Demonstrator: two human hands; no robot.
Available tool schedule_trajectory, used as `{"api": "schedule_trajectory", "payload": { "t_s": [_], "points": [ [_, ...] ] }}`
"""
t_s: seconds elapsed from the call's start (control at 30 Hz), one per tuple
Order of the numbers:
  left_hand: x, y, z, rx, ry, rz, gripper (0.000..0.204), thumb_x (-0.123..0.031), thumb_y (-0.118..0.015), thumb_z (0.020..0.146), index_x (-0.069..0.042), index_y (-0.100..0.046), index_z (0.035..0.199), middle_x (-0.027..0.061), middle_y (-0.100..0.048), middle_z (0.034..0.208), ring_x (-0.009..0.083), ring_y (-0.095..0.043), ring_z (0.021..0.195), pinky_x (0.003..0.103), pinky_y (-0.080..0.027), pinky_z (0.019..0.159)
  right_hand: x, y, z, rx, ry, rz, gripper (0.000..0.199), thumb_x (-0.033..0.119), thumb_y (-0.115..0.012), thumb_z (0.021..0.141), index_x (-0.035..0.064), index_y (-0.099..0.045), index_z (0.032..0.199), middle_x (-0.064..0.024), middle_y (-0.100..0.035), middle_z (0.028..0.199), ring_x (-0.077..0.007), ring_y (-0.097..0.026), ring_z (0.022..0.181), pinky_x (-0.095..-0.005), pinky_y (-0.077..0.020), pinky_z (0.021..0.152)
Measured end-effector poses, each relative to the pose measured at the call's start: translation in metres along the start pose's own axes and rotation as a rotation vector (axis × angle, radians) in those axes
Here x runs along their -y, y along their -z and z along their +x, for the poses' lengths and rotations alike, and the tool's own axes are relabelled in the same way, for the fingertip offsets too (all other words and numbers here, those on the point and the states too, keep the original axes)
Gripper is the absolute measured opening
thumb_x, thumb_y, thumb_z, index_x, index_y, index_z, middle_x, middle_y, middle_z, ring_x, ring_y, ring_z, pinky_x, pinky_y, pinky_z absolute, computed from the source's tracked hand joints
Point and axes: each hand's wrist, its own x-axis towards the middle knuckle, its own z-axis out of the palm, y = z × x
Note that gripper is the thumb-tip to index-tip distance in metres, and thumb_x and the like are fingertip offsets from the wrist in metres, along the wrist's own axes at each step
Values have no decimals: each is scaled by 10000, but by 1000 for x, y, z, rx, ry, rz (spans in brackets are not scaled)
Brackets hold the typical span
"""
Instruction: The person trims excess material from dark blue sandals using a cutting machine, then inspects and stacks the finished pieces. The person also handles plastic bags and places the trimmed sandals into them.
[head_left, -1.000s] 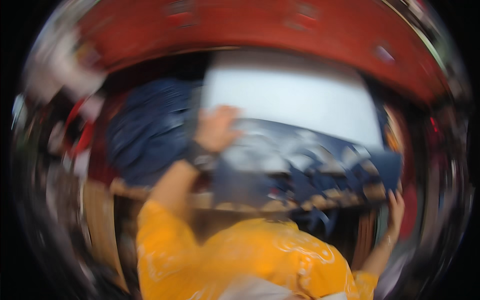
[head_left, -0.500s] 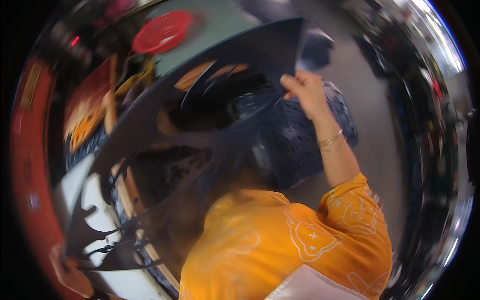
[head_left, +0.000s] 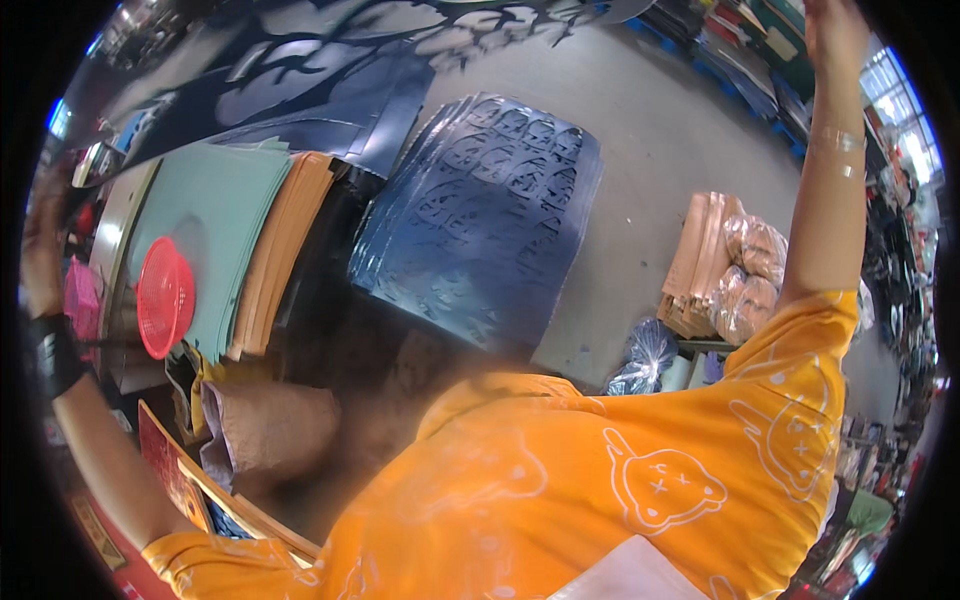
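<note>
A large dark blue cut-out sheet [head_left: 340, 70] stretches across the top of the view, above my head. My left hand [head_left: 45, 225] is raised at the far left and grips the sheet's left end; a black band is on that wrist. My right hand [head_left: 835, 35] is lifted high at the top right, partly cut off by the rim, with a thin bracelet on the wrist. Whether it still holds the sheet's other end is not visible. Below lies a stack of similar dark blue cut-out sheets [head_left: 480, 220] on the grey floor.
Stacks of green sheets [head_left: 215, 230] and tan sheets [head_left: 285, 250] lie at the left, with a red plastic basket [head_left: 165, 295] on them. A brown roll [head_left: 265, 435] sits lower left. Tan boards and clear bags [head_left: 725, 270] stand at the right.
I have turned; the view swung from a table to the floor stack. The cut-out sheet has risen from in front of me to overhead, with both arms spread wider.
</note>
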Motion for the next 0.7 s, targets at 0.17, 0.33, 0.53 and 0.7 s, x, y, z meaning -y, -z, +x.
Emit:
{"api": "schedule_trajectory", "payload": {
  "t_s": [0.17, 0.33, 0.53, 0.7],
  "points": [
    [32, -218, -102, 486, 378, -663, 297, -10, -564, 812, -104, -652, 1080, 36, -570, 1211, 199, -473, 1221, 371, -315, 1077, -83, 36, -170, 645, 138, -156, 190, 115, -615, 800, 61, -688, 967, -75, -660, 971, -213, -605, 920, -333, -441, 872],
    [48, -275, -293, 464, 358, -102, 826, -142, -739, 737, -88, -313, 1443, 237, -339, 1436, 373, -291, 1352, 446, -265, 1102, -89, 39, -291, 1723, -428, -591, 405, 219, -686, 799, 53, -615, 1161, -159, -612, 1175, -291, -569, 1070, -380, -434, 962],
    [21, -87, -404, -91, 779, 244, 700, -173, -690, 828, 27, -337, 1399, 212, -408, 1400, 332, -369, 1312, 423, -250, 1111, -77, -72, -233, 1378, -59, -285, 439, 144, -669, 804, 12, -574, 1212, -160, -600, 1216, -271, -557, 1140, -341, -421, 971],
    [-148, 57, -522, -763, 1068, 310, 678, -28, -623, 842, -24, -281, 1427, 183, -424, 1354, 268, -399, 1253, 392, -296, 1073, 55, -241, -305, 1543, 345, 440, 402, 136, -634, 829, 23, -578, 1211, -134, -604, 1219, -257, -552, 1158, -350, -399, 1006]
  ]
}}
